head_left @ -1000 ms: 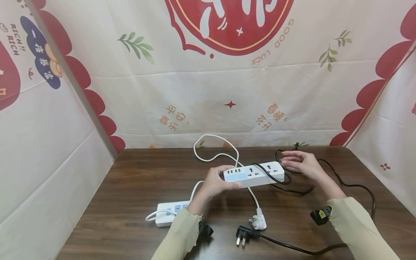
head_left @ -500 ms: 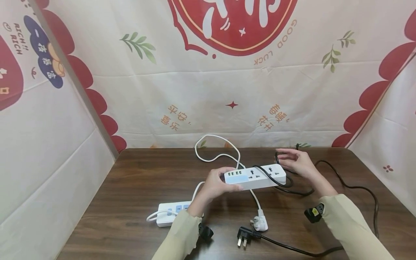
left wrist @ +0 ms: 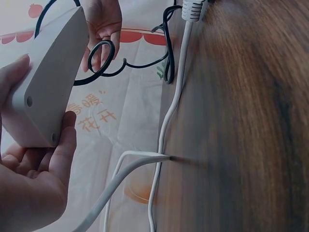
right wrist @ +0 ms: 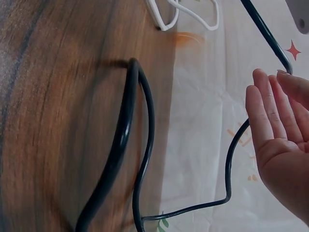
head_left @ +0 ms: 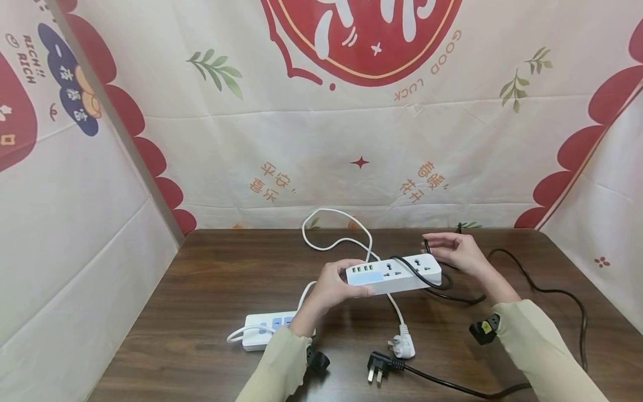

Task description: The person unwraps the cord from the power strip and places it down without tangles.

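My left hand [head_left: 335,282] grips the left end of a white power strip [head_left: 409,282], thumb along its front side and fingers behind. The strip, with USB ports and sockets on top, is held up over the table, its screwed underside [left wrist: 53,92] showing in the left wrist view. A black cord [head_left: 409,265] crosses over the strip's right half and loops past its end. Beside that end, my right hand [head_left: 459,251] pinches the cord between thumb and fingertips. In the right wrist view the cord [right wrist: 270,38] runs down to the thumb [right wrist: 294,87] and reappears beyond the fingers.
A second white power strip [head_left: 261,335] lies by the left forearm, its white cord [head_left: 334,210] looping to the back edge. A white plug [head_left: 402,343] and a black plug [head_left: 379,363] lie in front on the wooden table [head_left: 181,312]. Black cord [head_left: 552,287] snakes along the right side.
My right hand has moved slightly left and closer to the strip's end, bringing the black cord along at its fingertips. The left hand and strip stay nearly still.
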`<action>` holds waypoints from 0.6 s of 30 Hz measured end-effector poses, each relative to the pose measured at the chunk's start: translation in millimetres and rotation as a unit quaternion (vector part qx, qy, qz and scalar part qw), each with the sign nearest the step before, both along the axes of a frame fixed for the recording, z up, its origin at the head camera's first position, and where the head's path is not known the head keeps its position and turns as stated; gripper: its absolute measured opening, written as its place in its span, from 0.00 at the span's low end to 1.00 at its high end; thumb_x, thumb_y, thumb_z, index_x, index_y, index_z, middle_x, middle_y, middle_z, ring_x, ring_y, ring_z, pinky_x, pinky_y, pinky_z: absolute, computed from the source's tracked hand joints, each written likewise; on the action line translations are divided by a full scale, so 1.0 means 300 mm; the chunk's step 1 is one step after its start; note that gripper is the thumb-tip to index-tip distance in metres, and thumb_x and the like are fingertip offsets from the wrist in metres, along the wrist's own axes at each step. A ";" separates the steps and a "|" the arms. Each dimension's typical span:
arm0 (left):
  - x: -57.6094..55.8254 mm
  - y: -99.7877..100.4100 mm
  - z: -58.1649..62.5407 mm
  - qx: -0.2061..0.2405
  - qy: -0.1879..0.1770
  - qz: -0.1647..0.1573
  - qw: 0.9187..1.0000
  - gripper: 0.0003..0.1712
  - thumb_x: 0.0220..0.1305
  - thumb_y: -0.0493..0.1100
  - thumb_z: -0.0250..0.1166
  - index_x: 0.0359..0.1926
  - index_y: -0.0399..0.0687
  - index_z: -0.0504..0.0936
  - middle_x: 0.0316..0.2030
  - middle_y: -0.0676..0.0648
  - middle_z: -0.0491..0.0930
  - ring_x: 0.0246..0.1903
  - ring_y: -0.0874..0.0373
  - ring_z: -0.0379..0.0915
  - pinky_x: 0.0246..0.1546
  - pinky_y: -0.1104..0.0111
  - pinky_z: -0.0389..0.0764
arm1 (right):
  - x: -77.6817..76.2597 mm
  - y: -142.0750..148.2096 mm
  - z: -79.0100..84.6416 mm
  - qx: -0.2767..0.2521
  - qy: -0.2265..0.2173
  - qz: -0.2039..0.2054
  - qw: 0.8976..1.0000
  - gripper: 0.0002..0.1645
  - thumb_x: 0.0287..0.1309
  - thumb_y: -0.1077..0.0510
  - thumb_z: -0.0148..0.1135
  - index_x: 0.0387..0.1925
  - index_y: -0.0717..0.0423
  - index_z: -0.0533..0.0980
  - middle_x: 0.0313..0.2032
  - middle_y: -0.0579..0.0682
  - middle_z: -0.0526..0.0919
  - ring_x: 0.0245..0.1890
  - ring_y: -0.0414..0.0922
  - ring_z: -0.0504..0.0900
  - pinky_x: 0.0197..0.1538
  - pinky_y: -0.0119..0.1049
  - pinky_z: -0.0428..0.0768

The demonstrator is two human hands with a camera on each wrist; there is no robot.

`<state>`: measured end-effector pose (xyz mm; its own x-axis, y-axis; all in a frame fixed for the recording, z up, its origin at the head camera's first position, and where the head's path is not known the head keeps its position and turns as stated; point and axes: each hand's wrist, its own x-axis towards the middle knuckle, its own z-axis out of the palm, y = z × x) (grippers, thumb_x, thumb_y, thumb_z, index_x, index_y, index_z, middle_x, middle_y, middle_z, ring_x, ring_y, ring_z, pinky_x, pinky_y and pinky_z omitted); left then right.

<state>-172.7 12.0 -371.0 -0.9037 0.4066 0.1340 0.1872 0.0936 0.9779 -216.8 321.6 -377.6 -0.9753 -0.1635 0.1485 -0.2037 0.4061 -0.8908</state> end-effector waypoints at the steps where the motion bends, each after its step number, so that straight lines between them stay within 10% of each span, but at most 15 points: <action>1: 0.000 0.001 0.001 0.000 0.000 0.000 1.000 0.28 0.39 0.32 0.74 0.47 0.35 0.78 0.39 0.43 0.81 0.31 0.66 0.72 0.33 0.74 0.72 | 0.001 0.002 0.003 -0.006 -0.001 0.001 1.000 0.17 0.54 0.61 0.62 0.47 0.57 0.76 0.36 0.47 0.85 0.35 0.34 0.82 0.37 0.29 0.78; 12: 0.002 0.018 0.009 -0.011 0.002 -0.005 1.000 0.29 0.38 0.32 0.74 0.47 0.34 0.78 0.39 0.42 0.81 0.31 0.66 0.72 0.33 0.73 0.72 | 0.024 0.038 0.045 -0.045 -0.024 -0.005 0.999 0.27 0.54 0.58 0.62 0.55 0.66 0.70 0.37 0.42 0.84 0.36 0.36 0.82 0.39 0.28 0.77; 18: -0.042 0.040 -0.067 -0.018 0.001 -0.011 1.000 0.31 0.36 0.32 0.75 0.48 0.39 0.79 0.39 0.45 0.81 0.32 0.65 0.73 0.34 0.72 0.72 | 0.032 0.064 0.053 -0.013 -0.019 -0.014 1.000 0.30 0.55 0.56 0.61 0.56 0.69 0.68 0.36 0.47 0.85 0.36 0.36 0.83 0.36 0.29 0.78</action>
